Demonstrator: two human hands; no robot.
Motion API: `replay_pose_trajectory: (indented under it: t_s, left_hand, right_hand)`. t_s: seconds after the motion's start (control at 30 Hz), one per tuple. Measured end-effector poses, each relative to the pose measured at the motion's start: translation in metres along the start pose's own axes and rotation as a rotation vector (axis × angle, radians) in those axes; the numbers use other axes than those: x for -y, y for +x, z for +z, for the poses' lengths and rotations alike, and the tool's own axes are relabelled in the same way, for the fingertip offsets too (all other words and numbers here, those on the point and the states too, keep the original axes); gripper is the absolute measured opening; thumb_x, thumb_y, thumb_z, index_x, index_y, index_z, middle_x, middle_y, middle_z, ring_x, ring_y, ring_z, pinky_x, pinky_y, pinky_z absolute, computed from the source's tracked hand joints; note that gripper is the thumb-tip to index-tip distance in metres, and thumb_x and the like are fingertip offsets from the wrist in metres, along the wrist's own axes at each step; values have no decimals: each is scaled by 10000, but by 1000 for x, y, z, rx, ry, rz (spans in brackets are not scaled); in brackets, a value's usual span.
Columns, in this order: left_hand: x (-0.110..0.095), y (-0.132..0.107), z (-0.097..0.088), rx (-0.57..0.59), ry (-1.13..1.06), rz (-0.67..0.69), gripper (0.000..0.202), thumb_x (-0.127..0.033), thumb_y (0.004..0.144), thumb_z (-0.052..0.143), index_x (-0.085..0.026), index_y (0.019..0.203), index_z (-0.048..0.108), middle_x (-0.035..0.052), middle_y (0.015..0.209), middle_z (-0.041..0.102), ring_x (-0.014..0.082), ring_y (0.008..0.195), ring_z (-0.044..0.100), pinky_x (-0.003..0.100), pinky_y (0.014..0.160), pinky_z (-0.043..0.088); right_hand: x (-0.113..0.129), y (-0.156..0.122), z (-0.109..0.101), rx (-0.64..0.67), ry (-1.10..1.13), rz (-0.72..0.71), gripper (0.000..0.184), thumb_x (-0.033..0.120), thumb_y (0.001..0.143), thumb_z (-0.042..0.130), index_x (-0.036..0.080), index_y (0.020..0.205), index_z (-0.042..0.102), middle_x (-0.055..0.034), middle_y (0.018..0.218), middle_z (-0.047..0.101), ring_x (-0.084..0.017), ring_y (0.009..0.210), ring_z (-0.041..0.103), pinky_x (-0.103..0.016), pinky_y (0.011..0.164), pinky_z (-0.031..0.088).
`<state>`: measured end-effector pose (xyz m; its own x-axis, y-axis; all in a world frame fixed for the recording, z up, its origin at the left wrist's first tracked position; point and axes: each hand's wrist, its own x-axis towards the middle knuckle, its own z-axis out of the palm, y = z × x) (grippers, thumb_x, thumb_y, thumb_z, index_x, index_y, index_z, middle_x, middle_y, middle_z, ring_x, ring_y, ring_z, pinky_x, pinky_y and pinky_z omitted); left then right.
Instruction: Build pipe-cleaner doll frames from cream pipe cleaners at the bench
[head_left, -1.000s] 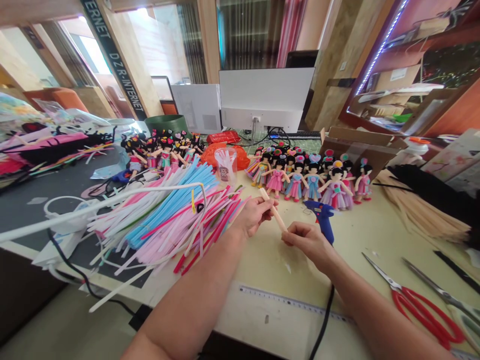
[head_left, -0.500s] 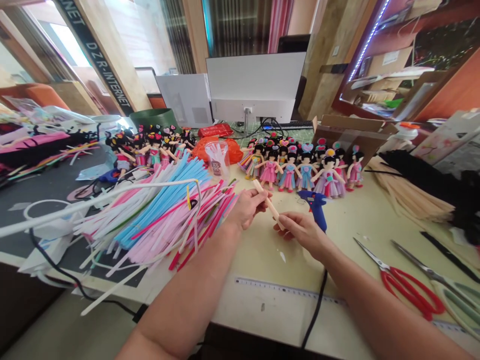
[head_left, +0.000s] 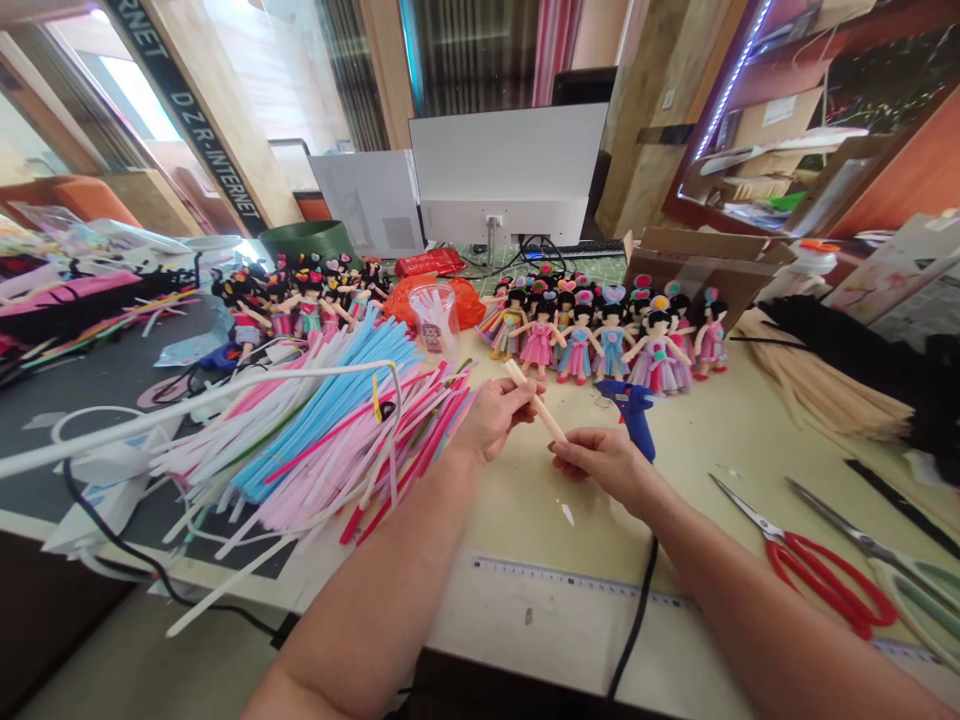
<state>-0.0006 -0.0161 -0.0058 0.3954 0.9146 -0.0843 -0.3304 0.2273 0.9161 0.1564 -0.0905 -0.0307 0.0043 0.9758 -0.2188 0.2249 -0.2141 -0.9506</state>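
Between both hands, above the table, I hold a short bundle of cream pipe cleaners point(head_left: 547, 415), slanting down to the right. My left hand point(head_left: 504, 412) is closed round its upper part, fingers and thumb pinching it. My right hand point(head_left: 596, 455) pinches the lower end between thumb and fingers. Just beyond my right hand lies a blue glue gun point(head_left: 634, 412), its black cord point(head_left: 634, 620) running to the table's front edge. Left of my left hand spreads a big pile of pink, white and blue pipe cleaners point(head_left: 322, 420).
Rows of small pipe-cleaner dolls point(head_left: 577, 340) stand behind my hands, with more dolls point(head_left: 300, 300) at left. Red-handled scissors point(head_left: 825, 580) and green-handled scissors point(head_left: 892, 560) lie at right. A ruler strip point(head_left: 570, 580) runs along the front. A plastic cup point(head_left: 436, 325) stands behind the pile.
My right hand has shifted very slightly up along the cream bundle, which both hands still grip. The view has moved a little; everything else stays put.
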Motion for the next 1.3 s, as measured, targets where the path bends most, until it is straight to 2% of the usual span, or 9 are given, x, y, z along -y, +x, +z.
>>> replay_pose_trajectory:
  t_s: [0.33, 0.47, 0.8, 1.0, 1.3]
  left_hand:
    - [-3, -1, -1, 24, -11, 19, 299, -352, 643, 800, -101, 752, 678, 13, 692, 623, 52, 561, 513, 216, 582, 433]
    - [-3, 0, -3, 22, -18, 22, 289, -353, 654, 794, -104, 747, 682, 16, 683, 623, 56, 566, 515, 217, 583, 428]
    - [-3, 0, -6, 40, -81, 21, 282, -331, 652, 806, -100, 760, 687, 22, 703, 638, 51, 561, 520, 208, 583, 429]
    - [-3, 1, -7, 35, -106, 14, 262, -323, 668, 799, -104, 757, 688, 21, 702, 636, 48, 563, 517, 203, 577, 441]
    - [-4, 1, -7, 32, -142, 16, 215, -279, 690, 786, -96, 753, 693, 23, 712, 646, 42, 554, 526, 197, 575, 449]
  right_hand:
    - [1, 0, 1, -25, -9, -24, 317, 485, 629, 729, 172, 616, 679, -25, 576, 651, -119, 508, 546, -255, 516, 466]
    - [-4, 2, 2, -2, -49, -35, 325, 503, 643, 699, 183, 594, 665, -10, 536, 612, -118, 495, 522, -253, 498, 433]
    - [1, 0, 1, -40, -59, -96, 306, 487, 650, 673, 190, 585, 653, -19, 559, 631, -124, 499, 526, -269, 518, 438]
    - [-3, 0, 1, -19, -58, -128, 320, 492, 672, 668, 180, 604, 646, -12, 555, 615, -114, 495, 506, -258, 504, 417]
    - [0, -1, -1, -63, -135, -116, 324, 501, 682, 622, 182, 626, 639, -21, 578, 637, -122, 504, 532, -255, 515, 441]
